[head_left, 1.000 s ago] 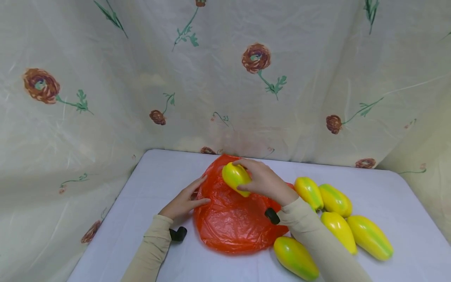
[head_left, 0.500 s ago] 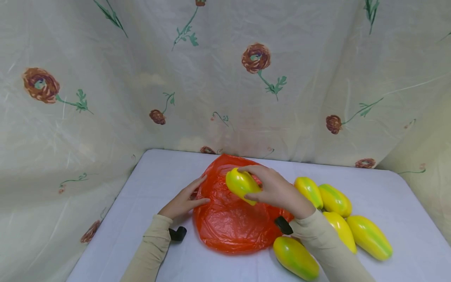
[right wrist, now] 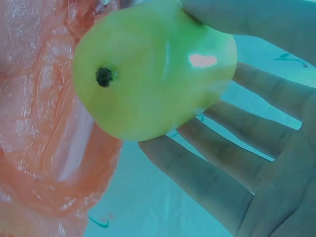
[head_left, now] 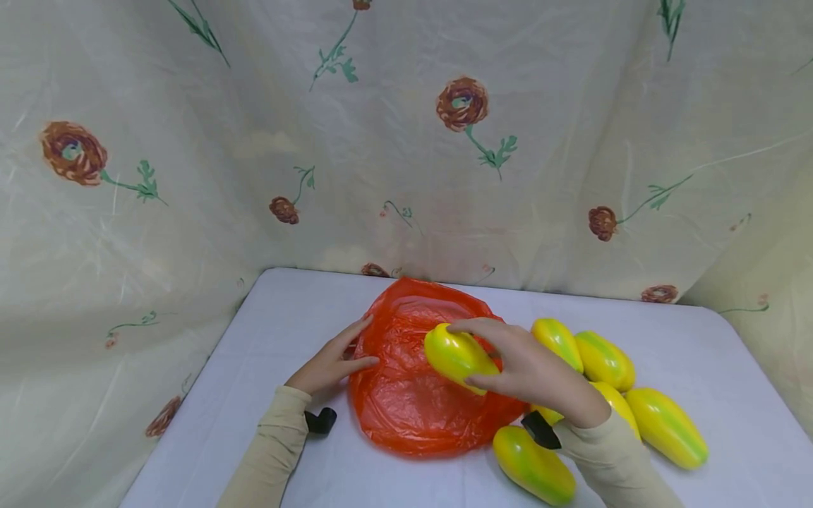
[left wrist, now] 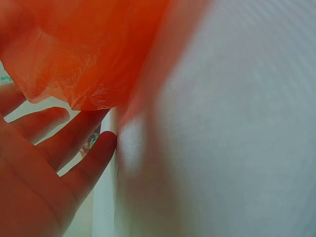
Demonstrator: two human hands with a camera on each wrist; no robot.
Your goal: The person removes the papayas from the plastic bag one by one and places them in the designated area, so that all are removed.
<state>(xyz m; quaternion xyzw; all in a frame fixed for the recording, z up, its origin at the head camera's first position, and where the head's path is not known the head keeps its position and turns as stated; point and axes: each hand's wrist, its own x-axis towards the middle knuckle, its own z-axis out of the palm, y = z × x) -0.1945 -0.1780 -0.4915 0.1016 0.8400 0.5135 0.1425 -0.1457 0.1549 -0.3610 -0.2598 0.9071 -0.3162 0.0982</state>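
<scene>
A yellow-green papaya is in my right hand, gripped between the thumb and fingertips above the right part of a red plastic bag. In the right wrist view the papaya shows a dark stem end, with the bag beside it. My left hand lies against the bag's left side, thumb and fingers spread. Seen from the left wrist, that hand's fingers are fairly straight along the plastic. The bag's inside is only partly visible.
More papayas lie right of the bag on the white table: one in front, one at the far right, others behind my right forearm. A flowered curtain hangs behind the table and at its sides.
My right hand has moved right and toward me with the papaya, from the back of the bag to its right part. The left hand has stayed in place.
</scene>
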